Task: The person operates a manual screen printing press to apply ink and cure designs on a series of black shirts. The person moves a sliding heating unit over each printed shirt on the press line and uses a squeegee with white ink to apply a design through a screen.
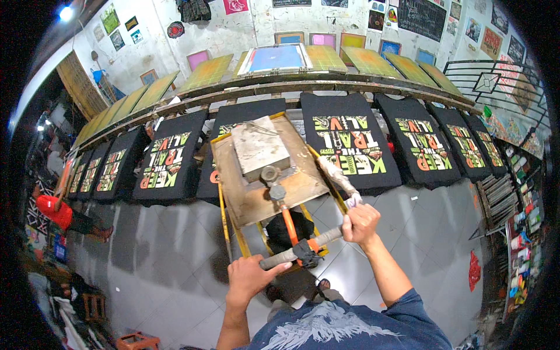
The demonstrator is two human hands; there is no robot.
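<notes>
My left hand is closed on the left end of a grey-wrapped handlebar, its thumb lying along the bar. Around the right end of the same bar my right hand is wrapped. The bar joins an orange shaft that runs up to a yellow-framed rig with a broad, stained panel. A grey metal box sits on the panel. Whitish wrapping covers a rod along the rig's right side. The panel partly hides a black printed T-shirt on the row behind it.
More black printed T-shirts lie side by side on boards along a long curved rack. Wooden frames lean behind it. A person in red is at far left, near an orange stool. Shelves of containers line the right.
</notes>
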